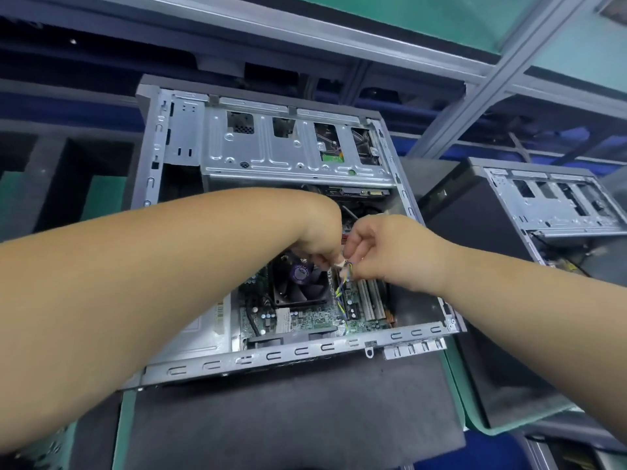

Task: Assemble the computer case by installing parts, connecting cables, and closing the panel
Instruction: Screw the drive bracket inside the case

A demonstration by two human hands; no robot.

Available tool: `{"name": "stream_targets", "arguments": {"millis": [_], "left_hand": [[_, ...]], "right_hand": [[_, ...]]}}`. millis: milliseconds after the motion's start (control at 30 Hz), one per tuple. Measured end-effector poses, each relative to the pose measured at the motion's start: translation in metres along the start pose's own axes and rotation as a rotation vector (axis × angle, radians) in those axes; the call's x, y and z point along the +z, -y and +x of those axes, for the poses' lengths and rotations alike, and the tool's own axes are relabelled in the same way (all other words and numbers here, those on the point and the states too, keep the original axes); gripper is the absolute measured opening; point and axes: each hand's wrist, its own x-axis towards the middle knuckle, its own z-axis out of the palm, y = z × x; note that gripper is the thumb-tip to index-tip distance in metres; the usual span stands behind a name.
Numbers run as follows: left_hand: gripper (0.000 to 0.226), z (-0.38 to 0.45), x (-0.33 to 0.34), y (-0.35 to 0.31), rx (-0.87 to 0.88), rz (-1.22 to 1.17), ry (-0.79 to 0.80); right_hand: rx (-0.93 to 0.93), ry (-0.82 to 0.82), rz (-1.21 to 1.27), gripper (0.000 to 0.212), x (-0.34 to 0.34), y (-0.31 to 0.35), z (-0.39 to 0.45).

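Note:
An open grey computer case point(305, 359) lies on its side on a dark foam pad, its motherboard point(305, 322) exposed. A black CPU fan point(298, 283) with a purple label sits at the board's centre. Above it both hands meet. My left hand point(322, 232) and my right hand point(383, 252) pinch a small white connector point(345, 268) on a thin cable of yellow, blue and black wires point(340, 300) that runs down to the board. A silver drive cage point(291, 147) fills the case's far end.
A second open case point(556, 205) stands to the right on a green mat. The dark foam pad point(288, 412) extends toward me. Grey shelf rails point(481, 83) cross overhead. Dark foam blocks point(51, 171) stand at the left.

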Motion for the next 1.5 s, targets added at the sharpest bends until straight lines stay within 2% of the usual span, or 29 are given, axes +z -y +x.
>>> {"name": "stream_targets", "arguments": {"millis": [100, 200, 300, 367, 433, 533, 600, 667, 767, 867, 933, 1100, 1233, 1500], "left_hand": [[0.015, 0.013, 0.004, -0.002, -0.011, -0.114, 0.125], [0.019, 0.017, 0.008, 0.004, -0.008, -0.241, 0.213], [0.019, 0.02, 0.008, 0.012, -0.025, -0.297, 0.268], [0.019, 0.02, 0.009, 0.015, -0.02, -0.299, 0.282], [0.02, 0.018, 0.009, 0.015, -0.003, -0.285, 0.278], [0.023, 0.017, 0.009, 0.017, 0.024, -0.315, 0.273], [0.023, 0.016, 0.009, 0.018, 0.042, -0.358, 0.254], [0.022, 0.015, 0.008, 0.016, 0.056, -0.383, 0.217], [0.017, 0.016, 0.004, 0.016, 0.118, -0.349, 0.036], [0.017, 0.02, 0.003, 0.017, 0.203, -0.363, -0.158], [0.013, 0.021, 0.004, 0.016, 0.223, -0.398, -0.195], [0.014, 0.024, 0.005, 0.017, 0.244, -0.235, -0.274], [0.016, 0.026, 0.004, 0.018, 0.233, -0.19, -0.287], [0.027, 0.027, 0.004, 0.016, 0.232, 0.0, -0.283]], "right_hand": [[-0.182, -0.114, -0.26, 0.01, 0.003, 0.0, -0.005], [-0.327, -0.168, -0.366, 0.009, 0.009, -0.005, -0.012], [-0.521, -0.129, -0.446, 0.012, 0.008, -0.009, -0.014], [-0.672, -0.075, -0.51, 0.013, 0.005, -0.01, -0.014], [-0.785, -0.098, -0.563, 0.021, 0.004, -0.013, -0.012], [-0.833, -0.171, -0.614, 0.021, 0.006, -0.016, -0.011], [-0.792, -0.188, -0.606, 0.016, 0.01, -0.016, -0.01], [-0.615, -0.135, -0.563, 0.007, 0.011, -0.015, -0.007], [-0.187, 0.119, -0.493, 0.006, 0.018, -0.018, 0.002], [-0.013, 0.261, -0.383, 0.003, 0.031, -0.019, 0.013], [0.022, 0.324, -0.374, 0.01, 0.037, -0.017, 0.019], [-0.024, 0.383, -0.473, 0.012, 0.052, -0.013, 0.027], [-0.045, 0.383, -0.514, 0.012, 0.052, -0.019, 0.026], [0.032, 0.383, -0.482, 0.014, 0.059, -0.022, 0.03]]}}
